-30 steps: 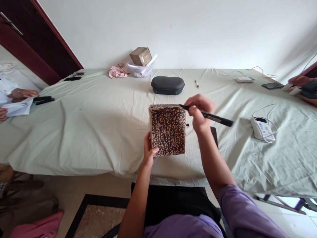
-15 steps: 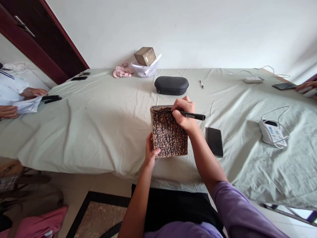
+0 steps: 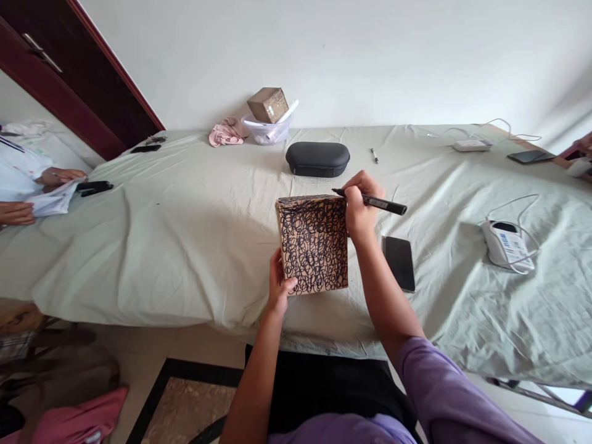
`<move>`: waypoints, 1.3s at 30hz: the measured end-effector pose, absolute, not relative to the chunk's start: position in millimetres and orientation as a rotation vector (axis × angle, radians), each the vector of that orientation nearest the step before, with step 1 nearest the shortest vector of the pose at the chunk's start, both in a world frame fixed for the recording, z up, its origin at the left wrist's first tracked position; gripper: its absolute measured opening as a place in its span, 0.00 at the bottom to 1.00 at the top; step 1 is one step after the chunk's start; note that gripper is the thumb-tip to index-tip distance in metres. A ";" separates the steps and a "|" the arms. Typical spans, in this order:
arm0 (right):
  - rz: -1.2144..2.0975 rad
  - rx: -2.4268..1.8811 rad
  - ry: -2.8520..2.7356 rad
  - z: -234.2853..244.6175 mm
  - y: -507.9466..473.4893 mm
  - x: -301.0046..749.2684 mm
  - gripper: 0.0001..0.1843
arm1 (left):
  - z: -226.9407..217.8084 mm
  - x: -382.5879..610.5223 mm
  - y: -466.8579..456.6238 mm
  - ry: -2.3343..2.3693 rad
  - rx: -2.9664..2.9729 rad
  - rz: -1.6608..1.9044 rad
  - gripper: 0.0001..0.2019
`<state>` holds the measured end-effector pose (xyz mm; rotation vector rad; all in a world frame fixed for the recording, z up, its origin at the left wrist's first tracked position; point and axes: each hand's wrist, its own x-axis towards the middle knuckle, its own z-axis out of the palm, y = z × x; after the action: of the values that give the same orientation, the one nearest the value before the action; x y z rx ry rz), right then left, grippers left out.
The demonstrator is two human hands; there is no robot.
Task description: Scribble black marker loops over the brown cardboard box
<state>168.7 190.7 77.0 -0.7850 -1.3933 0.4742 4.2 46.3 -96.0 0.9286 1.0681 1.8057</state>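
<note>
At the table's near edge, dead centre of view, stands a brown box, its facing side covered in black scribbled loops. It rests upright on the pale green sheet, tipped slightly back. The left hand grips the box at its 7 o'clock corner, thumb pressed on the scribbled face and fingers wrapped behind, so they are closed on the cardboard. The right hand sits at the box's 2 o'clock corner, fingers pinched together around a black marker. The marker lies nearly level, its tip pointing toward 9 o'clock and meeting the box's top edge, its tail sticking out toward 3 o'clock.

Just beside the right forearm, at 4 o'clock from the box, a dark phone lies flat on the sheet. At 12 o'clock from the box, well apart, sits a black oval case. Beyond it, at 11 o'clock near the wall, a clear tub holds a small carton, with pink cloth touching its left side. A small pen lies at 1 o'clock. At 3 o'clock, far off, a white device sits with its cable looped around it.

At 9 o'clock, on the table's far left end, another person's hands hold white paper.
</note>
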 end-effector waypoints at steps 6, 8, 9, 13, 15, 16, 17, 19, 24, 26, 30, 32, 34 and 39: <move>0.410 -0.835 -1.243 67.3 206.2 204.8 0.13 | -98.1 3.8 48.5 1.111 0.969 1.835 0.47; 0.452 -0.900 -1.265 47.9 213.0 226.1 0.16 | -98.4 3.7 49.8 1.117 0.980 1.853 0.48; 0.513 -0.939 -1.307 36.0 215.5 237.8 0.16 | -98.4 3.7 50.2 1.115 0.984 1.862 0.47; 1.056 -1.012 -1.332 -5.5 217.8 284.1 0.24 | -98.5 3.4 50.1 1.124 1.005 1.869 0.45; 1.267 -1.035 -1.220 -15.6 216.9 301.8 0.27 | -99.4 2.9 49.2 1.133 1.011 1.879 0.44; 1.315 -1.044 -1.188 -18.4 216.8 308.3 0.27 | -100.2 2.6 48.8 1.133 1.014 1.886 0.44; 1.329 -1.057 -1.188 -20.4 217.0 313.2 0.26 | -101.0 2.1 48.5 1.132 1.013 1.894 0.44; 1.280 -1.129 -1.277 -24.3 218.3 319.3 0.26 | -102.7 1.2 48.2 1.137 1.010 1.897 0.45; 0.889 -1.455 -1.910 -34.3 220.2 326.1 0.20 | -105.6 -0.2 48.1 1.171 1.015 1.875 0.47; 0.695 -1.563 -2.139 -34.8 219.6 328.6 0.16 | -106.0 -0.3 47.6 1.173 1.011 1.871 0.46; 0.480 -1.705 -2.338 -32.2 218.6 330.0 0.21 | -106.3 -0.3 46.8 1.172 0.999 1.866 0.47; 0.431 -1.731 -2.378 -32.3 218.5 328.1 0.22 | -106.2 -0.5 47.0 1.173 0.998 1.866 0.47; 0.412 -1.734 -2.385 -34.0 218.8 325.4 0.23 | -106.0 -0.6 47.4 1.175 1.001 1.862 0.47; 0.394 -1.730 -2.384 -41.0 221.2 323.2 0.24 | -104.9 0.0 49.2 1.160 1.004 1.857 0.46</move>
<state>323.2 221.2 -41.0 -1.7304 -2.3836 0.3937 0.0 49.2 -104.9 1.0038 1.1597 1.8574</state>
